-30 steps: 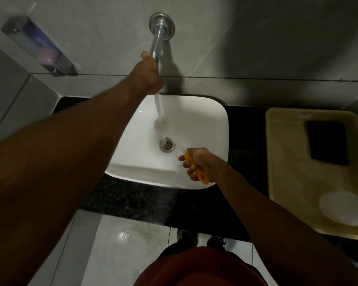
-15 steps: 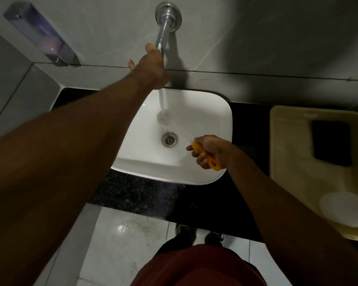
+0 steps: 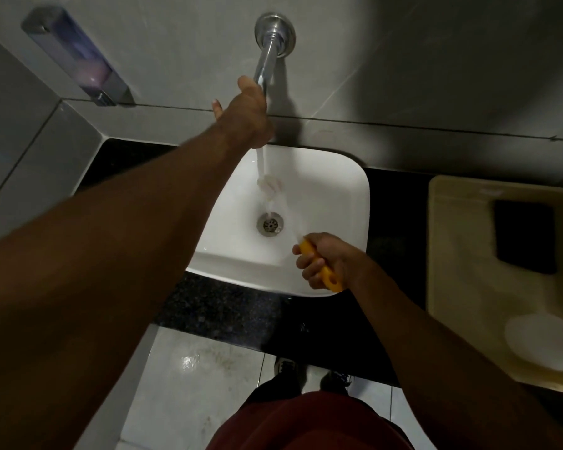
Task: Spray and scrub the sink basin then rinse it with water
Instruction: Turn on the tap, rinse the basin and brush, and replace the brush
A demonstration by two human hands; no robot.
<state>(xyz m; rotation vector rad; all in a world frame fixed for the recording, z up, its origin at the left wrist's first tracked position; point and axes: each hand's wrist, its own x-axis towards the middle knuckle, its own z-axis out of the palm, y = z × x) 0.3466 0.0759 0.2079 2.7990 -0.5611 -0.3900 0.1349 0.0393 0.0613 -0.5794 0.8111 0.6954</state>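
Both hands closed: left hand point(image 3: 247, 116) on tap point(image 3: 267, 60), right hand point(image 3: 327, 263) gripping brush point(image 3: 319, 266).

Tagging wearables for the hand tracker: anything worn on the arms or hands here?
Nothing visible. The left hand and right hand are bare: no gloves, watch or rings seen. Both forearms are uncovered up to the frame edge, with no sleeves in view.

White square sink basin point(image 3: 332, 196) on black counter, water stream point(image 3: 263, 167) falling near steel drain point(image 3: 270, 224)
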